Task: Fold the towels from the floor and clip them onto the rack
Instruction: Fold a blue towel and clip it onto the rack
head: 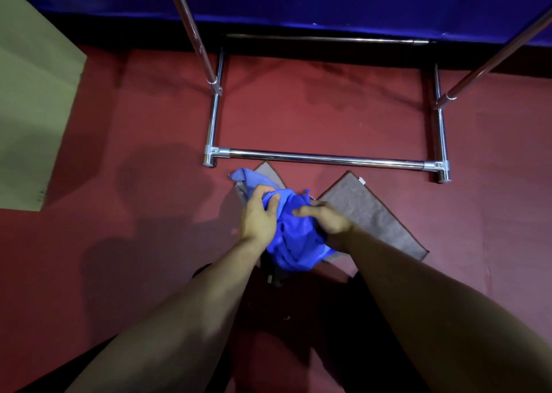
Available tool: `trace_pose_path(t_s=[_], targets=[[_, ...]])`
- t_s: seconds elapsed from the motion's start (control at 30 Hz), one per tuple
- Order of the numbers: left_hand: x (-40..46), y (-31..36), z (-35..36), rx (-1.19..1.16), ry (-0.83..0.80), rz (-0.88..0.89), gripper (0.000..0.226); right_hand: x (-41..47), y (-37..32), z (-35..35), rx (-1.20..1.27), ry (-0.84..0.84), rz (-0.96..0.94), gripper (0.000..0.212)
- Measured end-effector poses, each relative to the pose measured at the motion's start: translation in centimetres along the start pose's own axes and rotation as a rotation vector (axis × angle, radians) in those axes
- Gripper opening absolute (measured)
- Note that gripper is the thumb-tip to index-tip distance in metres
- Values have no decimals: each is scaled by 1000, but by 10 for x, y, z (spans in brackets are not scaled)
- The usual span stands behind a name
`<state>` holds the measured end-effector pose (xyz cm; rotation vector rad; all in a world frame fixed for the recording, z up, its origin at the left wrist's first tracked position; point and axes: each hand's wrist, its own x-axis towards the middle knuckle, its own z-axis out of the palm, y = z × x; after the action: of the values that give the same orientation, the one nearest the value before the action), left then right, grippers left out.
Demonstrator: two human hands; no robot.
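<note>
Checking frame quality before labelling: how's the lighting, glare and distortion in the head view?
Head view: dim overall, forearms and lower edge nearly black; hard shadows on the red floor; bright glare streaks on the chrome rack; wide-angle bending splays the rack's uprights outward; blue towel oversaturated, folds still readable; left hand and right hand slightly soft.

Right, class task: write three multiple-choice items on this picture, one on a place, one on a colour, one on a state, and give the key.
1. Where does the flat grey towel lie?
A on the rack
B on the floor, right of the hands
C on the box

2. What colour is the held towel?
A blue
B green
C white

3. How is the blue towel?
A folded
B clipped
C bunched

Key: B, it lies on the red floor; A, blue cloth between left hand and right hand; C, crumpled in both grips.
</note>
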<state>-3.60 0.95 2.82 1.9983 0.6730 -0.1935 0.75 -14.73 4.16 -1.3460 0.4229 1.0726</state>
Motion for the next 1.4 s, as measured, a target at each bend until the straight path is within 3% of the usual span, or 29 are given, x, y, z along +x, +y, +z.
trace_pose_path(t_s=[0.1,0.17,0.27,0.33,0.37,0.5,0.7,0.77,0.87,0.97,1.07,1.2,1.3,1.4], targets=[[-5,14,-16,13,14,26,5,-24,-18,5,101,-186,37,33],[-9,20,-28,17,24,48,2,-39,-29,10,100,-219,45,46],[-23,37,-46,-34,71,39,6,-65,-48,21,69,-200,19,39],[-33,49,-56,-92,108,16,7,-87,-61,30,92,-231,-22,15],[-40,56,-62,-115,109,1,7,-98,-66,34,96,-233,-63,13],[-68,85,-79,-219,91,-19,12,-140,-80,57,132,-227,-281,38],[-118,135,-113,-372,129,-102,22,-222,-111,95,80,-239,-493,46],[-133,147,-125,-470,94,-160,26,-251,-123,109,87,-260,-539,48],[-162,163,-141,-782,-99,-222,39,-293,-144,129,184,-318,-580,37],[-183,172,-149,-1045,-155,-250,50,-335,-163,143,286,-412,-633,37],[-207,186,-156,-1384,-267,-241,75,-360,-177,147,290,-334,-710,43],[-238,207,-171,-1504,-557,-126,88,-372,-183,140,249,-105,-825,51],[-252,219,-181,-1489,-668,-49,83,-377,-180,129,219,73,-863,63],[-260,223,-191,-1439,-638,-49,62,-376,-175,113,171,227,-849,77]])
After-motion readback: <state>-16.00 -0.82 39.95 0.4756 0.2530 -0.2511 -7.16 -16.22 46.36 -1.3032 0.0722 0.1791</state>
